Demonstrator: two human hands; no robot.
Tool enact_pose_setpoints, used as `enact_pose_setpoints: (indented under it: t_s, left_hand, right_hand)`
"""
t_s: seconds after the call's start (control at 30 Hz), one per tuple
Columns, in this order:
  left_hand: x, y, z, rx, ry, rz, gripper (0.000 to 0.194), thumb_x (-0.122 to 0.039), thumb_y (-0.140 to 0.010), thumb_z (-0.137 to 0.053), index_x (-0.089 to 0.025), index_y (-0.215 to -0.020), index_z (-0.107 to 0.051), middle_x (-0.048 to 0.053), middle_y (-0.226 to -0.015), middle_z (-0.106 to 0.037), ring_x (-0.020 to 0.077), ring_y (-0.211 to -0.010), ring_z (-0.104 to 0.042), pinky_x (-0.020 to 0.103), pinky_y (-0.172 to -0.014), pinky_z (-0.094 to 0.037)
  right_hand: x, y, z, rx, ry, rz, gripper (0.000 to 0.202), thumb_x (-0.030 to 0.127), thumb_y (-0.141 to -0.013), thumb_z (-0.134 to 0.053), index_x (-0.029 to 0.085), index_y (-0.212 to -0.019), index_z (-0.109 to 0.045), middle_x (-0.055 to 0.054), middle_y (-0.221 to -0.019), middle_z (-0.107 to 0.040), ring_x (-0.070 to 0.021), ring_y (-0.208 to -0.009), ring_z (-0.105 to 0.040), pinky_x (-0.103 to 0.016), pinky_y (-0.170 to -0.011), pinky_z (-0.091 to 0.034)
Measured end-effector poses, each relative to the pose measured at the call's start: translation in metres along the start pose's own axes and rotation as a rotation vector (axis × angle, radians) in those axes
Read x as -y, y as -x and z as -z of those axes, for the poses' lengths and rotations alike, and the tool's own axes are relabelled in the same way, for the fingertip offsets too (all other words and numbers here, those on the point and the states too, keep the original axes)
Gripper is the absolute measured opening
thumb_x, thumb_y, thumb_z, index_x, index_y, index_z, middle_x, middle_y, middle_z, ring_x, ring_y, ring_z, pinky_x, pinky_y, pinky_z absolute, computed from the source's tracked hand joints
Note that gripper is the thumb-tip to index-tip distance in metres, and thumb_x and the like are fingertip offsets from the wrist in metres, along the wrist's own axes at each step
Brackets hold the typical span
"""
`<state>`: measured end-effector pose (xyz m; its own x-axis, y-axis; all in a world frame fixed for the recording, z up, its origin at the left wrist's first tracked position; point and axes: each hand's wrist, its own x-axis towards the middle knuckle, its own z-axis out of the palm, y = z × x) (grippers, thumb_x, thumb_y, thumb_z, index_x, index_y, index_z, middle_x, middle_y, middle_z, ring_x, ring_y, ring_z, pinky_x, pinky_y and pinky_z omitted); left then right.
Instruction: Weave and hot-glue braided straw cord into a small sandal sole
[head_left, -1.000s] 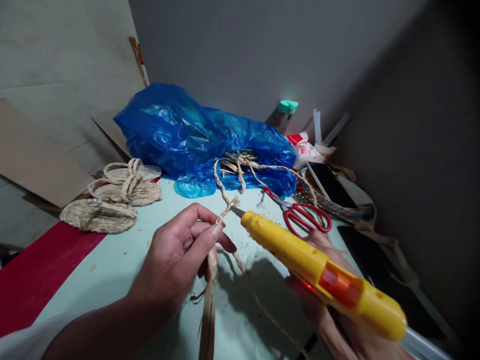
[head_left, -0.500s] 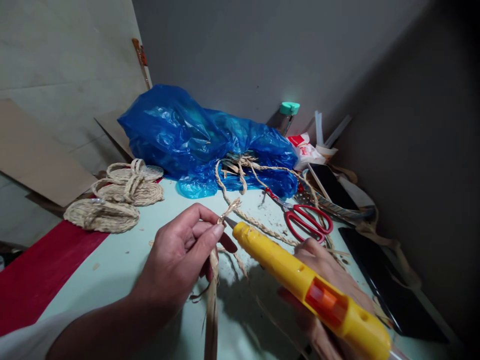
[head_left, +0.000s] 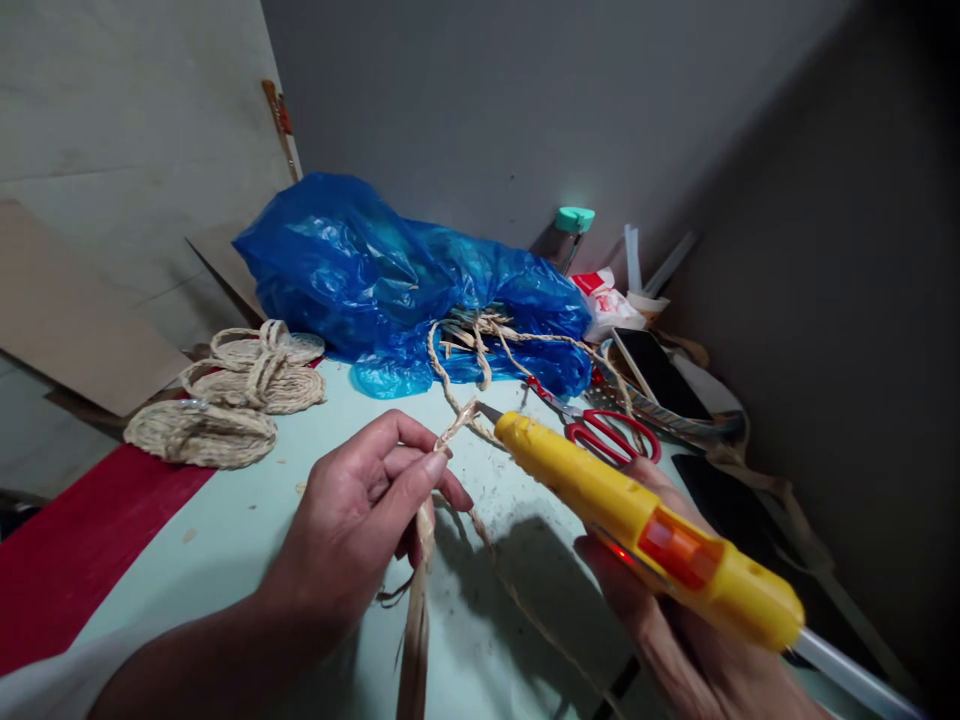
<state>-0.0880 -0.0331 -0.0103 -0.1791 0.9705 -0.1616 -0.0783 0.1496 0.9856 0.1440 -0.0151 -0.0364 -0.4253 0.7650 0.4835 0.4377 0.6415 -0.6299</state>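
Observation:
Pinched between the thumb and fingers of my left hand (head_left: 367,510) is a pale dried fibre strand (head_left: 422,610). Its short twisted end points up and right, while the long flat part hangs toward the bottom edge. My right hand (head_left: 675,610) is wrapped round a yellow glue gun (head_left: 600,490) with an orange window, a small red light and a clear glue stick at its back. The gun's metal nozzle is at the tip of the strand's end; whether they touch is hard to tell. A thin cord (head_left: 517,595) trails below my hands.
Coiled braided soles (head_left: 202,432) lie at left by a red cloth (head_left: 97,550). A blue plastic bag (head_left: 337,270) holds fibre at the back. Red-handled scissors (head_left: 615,435), a phone (head_left: 660,370), a green-capped bottle (head_left: 574,220) and a black tablet-like slab (head_left: 720,500) are at right.
The glue gun and my right hand have moved a little right, bringing the nozzle from the strand's lower part to its tip. My left hand has barely moved and still pinches the strand.

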Motion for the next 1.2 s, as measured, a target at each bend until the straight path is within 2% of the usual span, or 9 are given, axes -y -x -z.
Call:
enact_pose_setpoints:
  t_s: [0.13, 0.17, 0.3, 0.43, 0.53, 0.73, 1.03, 1.1, 1.2]
  left_hand:
    - [0.002, -0.003, 0.004, 0.037, 0.006, 0.010, 0.019, -0.036, -0.088, -0.065, -0.019, -0.081, -0.058, 0.002, -0.067, -0.073, 0.0069, -0.043, -0.044, 0.018, -0.042, -0.033]
    - [0.003, -0.004, 0.006, 0.040, 0.010, 0.008, 0.020, -0.037, -0.088, -0.065, -0.019, -0.082, -0.058, 0.002, -0.067, -0.073, 0.0071, -0.043, -0.043, 0.018, -0.043, -0.032]
    - [0.004, -0.010, 0.012, 0.065, 0.011, -0.009, 0.021, -0.038, -0.088, -0.066, -0.019, -0.084, -0.058, 0.003, -0.066, -0.072, 0.0072, -0.041, -0.042, 0.021, -0.045, -0.030]
    - [0.004, -0.011, 0.009, 0.149, 0.041, 0.054, 0.020, -0.035, -0.088, -0.065, -0.016, -0.083, -0.059, 0.005, -0.065, -0.072, 0.0060, -0.038, -0.043, 0.022, -0.045, -0.029]
    - [0.005, -0.007, 0.003, 0.209, 0.065, 0.138, 0.022, -0.037, -0.087, -0.066, -0.016, -0.083, -0.059, 0.005, -0.065, -0.072, 0.0057, -0.037, -0.043, 0.021, -0.042, -0.027]
    - [0.012, -0.002, -0.006, 0.252, 0.019, 0.153, 0.022, -0.037, -0.087, -0.065, -0.017, -0.081, -0.059, 0.007, -0.068, -0.074, 0.0055, -0.038, -0.044, 0.019, -0.042, -0.031]
    - [0.017, -0.002, -0.010, 0.182, -0.045, 0.131, 0.019, -0.035, -0.087, -0.064, -0.016, -0.085, -0.061, 0.006, -0.072, -0.075, 0.0039, -0.032, -0.039, 0.019, -0.037, -0.028]
    - [0.018, -0.003, -0.010, 0.179, -0.060, 0.148, 0.020, -0.036, -0.087, -0.064, -0.017, -0.089, -0.061, 0.005, -0.072, -0.074, 0.0049, -0.031, -0.041, 0.019, -0.035, -0.029]
    - [0.018, -0.004, -0.010, 0.189, -0.082, 0.164, 0.019, -0.037, -0.087, -0.063, -0.019, -0.087, -0.055, 0.003, -0.070, -0.074, 0.0060, -0.029, -0.042, 0.019, -0.034, -0.031]
  right_hand:
    - [-0.001, -0.004, 0.000, -0.059, 0.040, -0.030, 0.010, 0.026, -0.088, -0.064, 0.033, -0.095, -0.066, -0.001, -0.079, -0.065, -0.0236, -0.070, -0.061, -0.036, -0.067, -0.051]
    - [-0.002, -0.006, 0.000, -0.073, 0.006, -0.104, 0.004, 0.031, -0.090, -0.064, 0.032, -0.092, -0.068, -0.002, -0.076, -0.065, -0.0229, -0.066, -0.060, -0.035, -0.062, -0.050]
    - [-0.007, -0.016, -0.003, -0.072, -0.323, -0.480, 0.027, 0.050, -0.094, -0.060, 0.028, -0.094, -0.075, -0.004, -0.081, -0.070, -0.0237, -0.078, -0.064, -0.030, -0.059, -0.050]
    - [-0.010, -0.023, -0.013, -0.076, -0.719, -0.711, 0.029, 0.047, -0.085, -0.075, 0.024, -0.102, -0.076, -0.004, -0.099, -0.073, -0.0179, -0.082, -0.063, -0.024, -0.066, -0.050]
    - [-0.005, -0.025, -0.018, -0.096, -0.838, -0.681, 0.026, 0.039, -0.080, -0.081, 0.022, -0.100, -0.076, -0.003, -0.100, -0.074, -0.0160, -0.082, -0.064, -0.022, -0.071, -0.050]
    - [0.004, -0.022, -0.019, -0.080, -0.809, -0.558, 0.022, 0.035, -0.090, -0.073, 0.031, -0.112, -0.074, 0.002, -0.113, -0.077, -0.0157, -0.106, -0.067, -0.023, -0.095, -0.048]
    - [0.015, -0.022, -0.015, 0.001, -0.714, -0.456, 0.021, 0.034, -0.095, -0.067, 0.029, -0.114, -0.073, -0.001, -0.115, -0.077, -0.0196, -0.104, -0.070, -0.027, -0.088, -0.055]
    - [0.018, -0.022, -0.014, 0.027, -0.675, -0.435, 0.019, 0.034, -0.094, -0.068, 0.031, -0.112, -0.074, 0.001, -0.106, -0.078, -0.0195, -0.098, -0.071, -0.027, -0.087, -0.056]
    - [0.021, -0.019, -0.014, 0.029, -0.577, -0.439, 0.009, 0.038, -0.090, -0.071, 0.030, -0.088, -0.075, 0.002, -0.070, -0.070, -0.0198, -0.071, -0.069, -0.029, -0.074, -0.058]
